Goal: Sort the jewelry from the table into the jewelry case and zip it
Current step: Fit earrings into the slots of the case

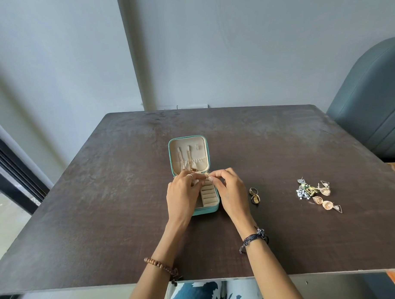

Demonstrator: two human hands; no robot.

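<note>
Head view: left hand [182, 194] and right hand [231, 190] pinch a gold chain [206, 174] over the open jewelry case [195, 211].

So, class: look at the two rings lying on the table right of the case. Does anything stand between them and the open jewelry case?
Only the person's right hand, which hovers beside the jewelry case. The tabletop between the rings and the case is otherwise bare; the earring pile lies farther right.

Both hands' fingers [212, 177] pinch a small gold piece [206, 175] above the open teal jewelry case [192, 172].
</note>
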